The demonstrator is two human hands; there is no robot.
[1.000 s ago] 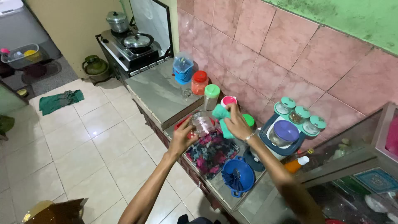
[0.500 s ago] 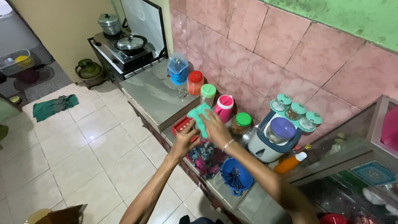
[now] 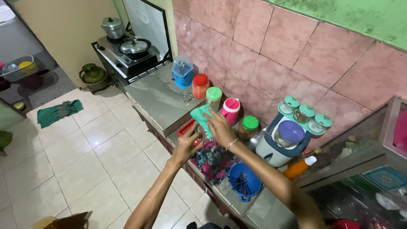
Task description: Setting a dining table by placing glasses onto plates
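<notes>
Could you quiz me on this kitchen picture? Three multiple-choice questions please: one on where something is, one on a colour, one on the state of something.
1. Where is the blue bowl?
A. on the stove
B. on the counter, near the person's right arm
C. on the floor

2. What colour is the cloth in the right hand?
A. teal green
B. yellow
C. black

3. How do the pots on the stove stand?
A. tipped over
B. open
C. covered with lids

Answers: 1 B, it sits at the counter's near edge beside the floral mat. 2 A, the cloth is teal green. 3 C, both show metal lids.
</notes>
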